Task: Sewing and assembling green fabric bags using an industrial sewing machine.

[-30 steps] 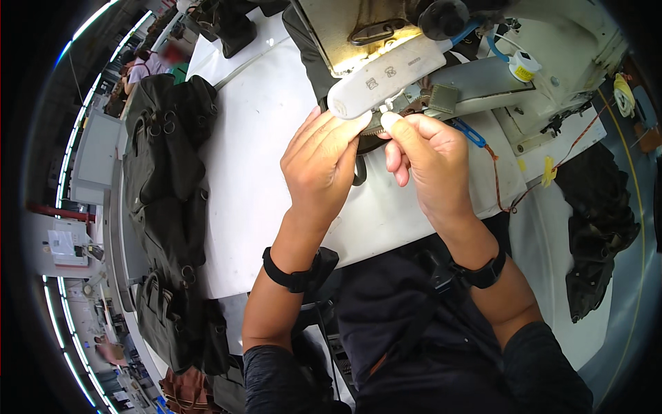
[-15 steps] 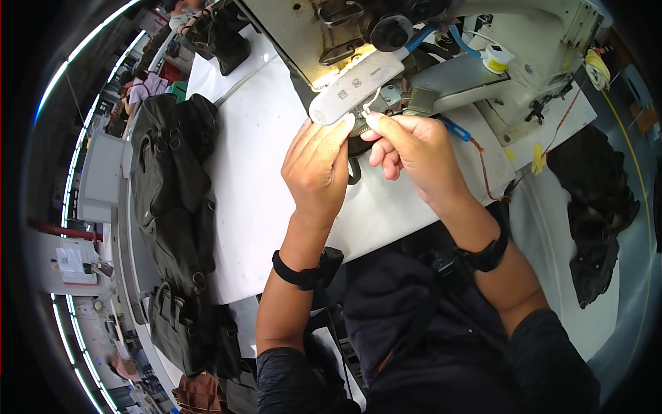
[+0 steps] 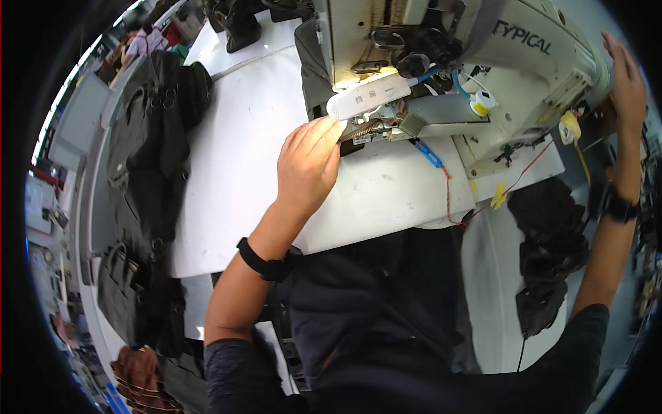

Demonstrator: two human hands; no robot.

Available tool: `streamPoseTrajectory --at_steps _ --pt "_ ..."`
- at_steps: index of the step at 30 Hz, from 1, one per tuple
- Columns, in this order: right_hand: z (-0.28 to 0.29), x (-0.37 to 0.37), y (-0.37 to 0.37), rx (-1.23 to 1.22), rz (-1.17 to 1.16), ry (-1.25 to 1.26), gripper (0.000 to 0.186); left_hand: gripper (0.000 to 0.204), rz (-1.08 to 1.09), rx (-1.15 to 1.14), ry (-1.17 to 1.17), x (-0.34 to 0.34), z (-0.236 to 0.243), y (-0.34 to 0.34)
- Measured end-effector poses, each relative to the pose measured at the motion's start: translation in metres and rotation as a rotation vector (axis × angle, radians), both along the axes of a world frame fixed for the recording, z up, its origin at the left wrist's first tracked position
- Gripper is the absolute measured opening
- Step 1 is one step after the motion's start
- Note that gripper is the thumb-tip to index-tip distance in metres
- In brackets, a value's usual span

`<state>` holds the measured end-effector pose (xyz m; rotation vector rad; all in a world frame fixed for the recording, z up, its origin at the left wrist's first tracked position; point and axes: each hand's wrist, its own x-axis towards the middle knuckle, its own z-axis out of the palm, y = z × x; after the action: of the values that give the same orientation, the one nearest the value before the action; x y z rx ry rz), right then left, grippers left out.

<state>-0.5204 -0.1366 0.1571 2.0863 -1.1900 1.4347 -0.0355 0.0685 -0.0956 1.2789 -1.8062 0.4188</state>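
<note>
- Left hand point(image 3: 307, 162): positioned at the front of the sewing machine point(image 3: 452, 124), fingers bent together, fingertips beside the rounded end of the elongated white lamp point(image 3: 372, 95). The grip is drawn in; whether it has hold of anything cannot be told, as the fingertips hide the spot.
- Right hand point(image 3: 626, 86): raised at the far right end of the machine, fingers extended and slightly spread. The grip is unclenched; no held item is visible, and contact with the machine's end cannot be confirmed.
- Dark fabric point(image 3: 316, 69): lies on the white tabletop point(image 3: 248, 152) to the left of the machine head, partly hidden behind it.
- Blue tool point(image 3: 426, 153): lies below the machine's lower arm, attached to a reddish cord point(image 3: 449, 193) that runs down toward the tabletop's front edge.
- White container point(image 3: 481, 103): located above the lower arm, bearing a yellow label.
- Dark bags point(image 3: 148, 124): lie in a row along the left side.
- Dark material point(image 3: 545, 255): lies heaped at the right, near the right forearm.
</note>
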Motion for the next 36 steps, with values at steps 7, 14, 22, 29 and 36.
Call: streamPoseTrajectory --at_steps 7,14,22,29,36 --pt "0.021 -0.104 -0.170 0.905 -0.045 -0.094 0.059 0.045 0.022 0.162 -0.086 0.000 0.022 0.016" --pt "-0.160 -0.079 -0.039 0.050 -0.341 -0.194 0.061 0.057 0.076 0.212 -0.452 0.042 0.058 0.003" --pt "-0.009 -0.110 -0.126 0.290 -0.167 -0.166 0.072 0.051 -0.249 0.151 -0.577 0.057 0.063 -0.064" --pt "-0.085 -0.068 -0.090 0.114 -0.109 -0.568 0.072 0.037 -0.127 0.073 -0.656 0.055 0.047 -0.069" --pt "-0.083 -0.077 -0.079 0.284 -0.049 -0.628 0.075 0.051 0.045 0.253 -0.530 0.069 0.033 -0.081"
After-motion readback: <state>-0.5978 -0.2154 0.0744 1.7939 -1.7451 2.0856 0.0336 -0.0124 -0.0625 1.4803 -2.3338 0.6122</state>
